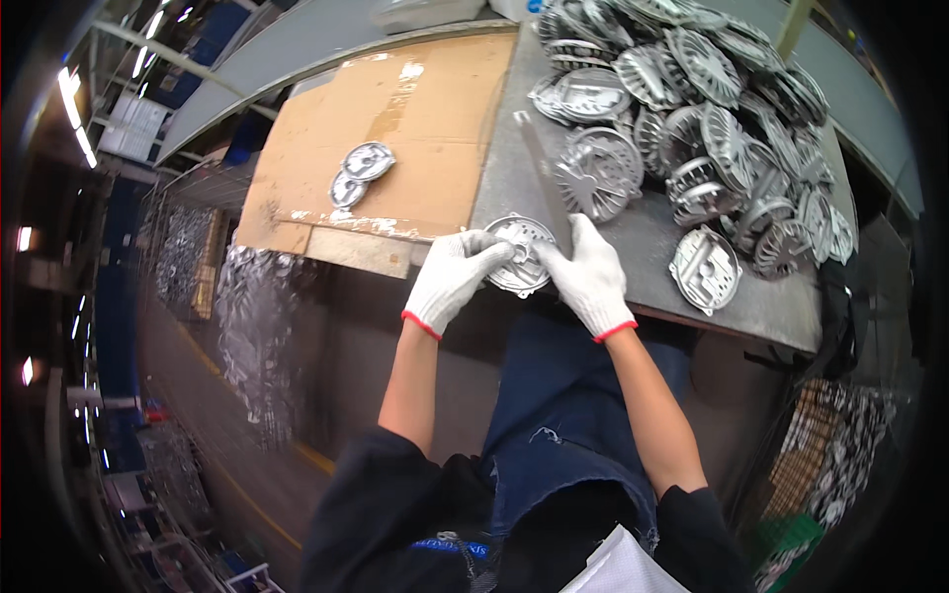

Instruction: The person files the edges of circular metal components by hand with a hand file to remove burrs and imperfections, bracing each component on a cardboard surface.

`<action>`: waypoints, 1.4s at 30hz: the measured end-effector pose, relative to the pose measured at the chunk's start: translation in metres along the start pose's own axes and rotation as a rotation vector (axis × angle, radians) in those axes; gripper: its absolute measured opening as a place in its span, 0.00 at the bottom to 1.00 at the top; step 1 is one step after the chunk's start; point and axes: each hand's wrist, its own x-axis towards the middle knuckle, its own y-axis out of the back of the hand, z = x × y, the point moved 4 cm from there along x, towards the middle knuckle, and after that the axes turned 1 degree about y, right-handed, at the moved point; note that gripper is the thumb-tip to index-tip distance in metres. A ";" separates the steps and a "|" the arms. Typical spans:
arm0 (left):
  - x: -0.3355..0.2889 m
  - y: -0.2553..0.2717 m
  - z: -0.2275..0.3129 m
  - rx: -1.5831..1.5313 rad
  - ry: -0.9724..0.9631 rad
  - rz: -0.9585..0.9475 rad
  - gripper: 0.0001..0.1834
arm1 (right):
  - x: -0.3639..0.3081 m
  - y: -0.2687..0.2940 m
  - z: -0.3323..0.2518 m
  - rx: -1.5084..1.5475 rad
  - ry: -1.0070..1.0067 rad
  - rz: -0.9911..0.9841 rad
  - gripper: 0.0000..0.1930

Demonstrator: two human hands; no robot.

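Both hands wear white knit gloves with red cuffs. My left hand (453, 277) grips a round cast metal cover (521, 259) at the near edge of the grey bench top (652, 247). My right hand (589, 274) holds the handle of a long flat metal file (543, 178) whose blade lies across the cover and points away from me. The cover shows ribs and a central hole.
A big heap of similar cast covers (702, 109) fills the far right of the bench. Two covers (358, 170) lie on a brown cardboard sheet (395, 128) to the left. More castings sit in wire bins (252, 316) on the floor left and lower right (840, 455).
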 end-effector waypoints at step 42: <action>-0.008 -0.009 0.048 0.726 -0.917 -0.003 0.12 | -0.066 0.066 0.049 0.516 -0.107 0.068 0.15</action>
